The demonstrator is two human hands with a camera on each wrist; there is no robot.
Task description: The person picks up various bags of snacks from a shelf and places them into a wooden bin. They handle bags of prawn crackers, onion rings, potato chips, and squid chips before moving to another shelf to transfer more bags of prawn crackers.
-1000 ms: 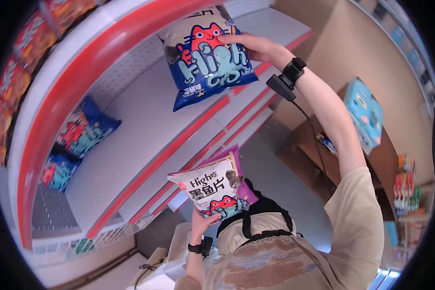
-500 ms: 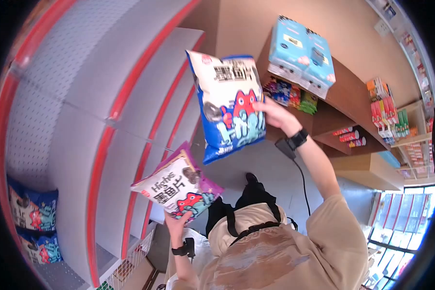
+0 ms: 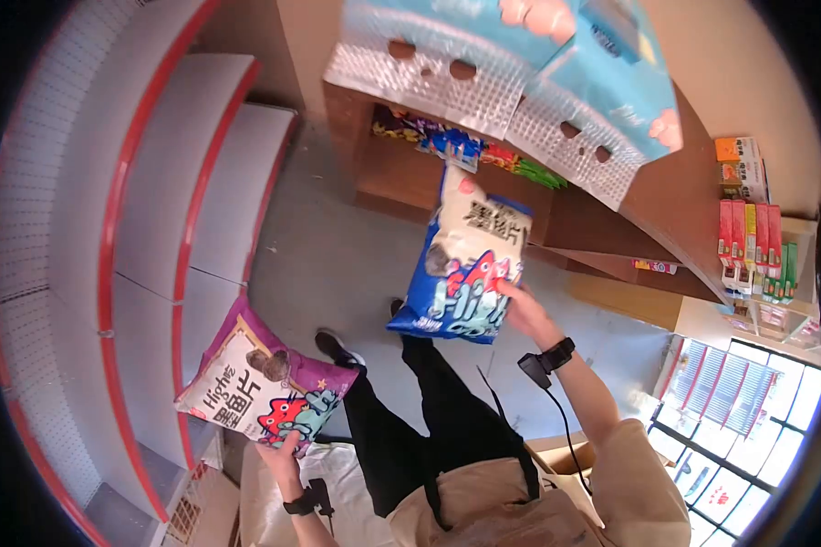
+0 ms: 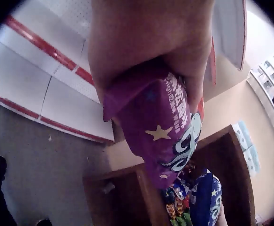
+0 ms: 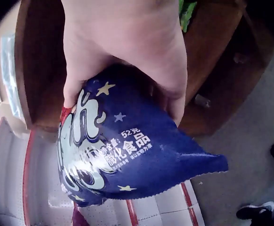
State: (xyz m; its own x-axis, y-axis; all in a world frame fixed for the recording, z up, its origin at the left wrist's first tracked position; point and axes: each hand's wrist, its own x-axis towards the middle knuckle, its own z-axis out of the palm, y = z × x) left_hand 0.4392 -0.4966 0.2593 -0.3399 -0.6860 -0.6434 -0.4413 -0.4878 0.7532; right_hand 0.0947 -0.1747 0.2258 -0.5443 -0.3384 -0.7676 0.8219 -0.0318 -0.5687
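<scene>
A purple and white snack bag with a red cat print is gripped along its lower side by my left hand, at the lower left of the head view. My right hand holds a blue and cream snack bag of the same print, thumb on its front. In the left wrist view the fingers wrap the end of the purple bag. The right wrist view has the thumb and fingers on opposite sides of the blue bag. Both bags are in the air, apart from each other.
White shelves with red edges run along the left. Ahead stands a brown wooden shelf unit with colourful snack packs inside and light-blue packages on top. Small boxes stand at right. Grey floor lies between.
My view has turned from the white shelves toward the brown unit. The right hand has carried the blue bag away from the white shelves; the left hand still holds the purple bag.
</scene>
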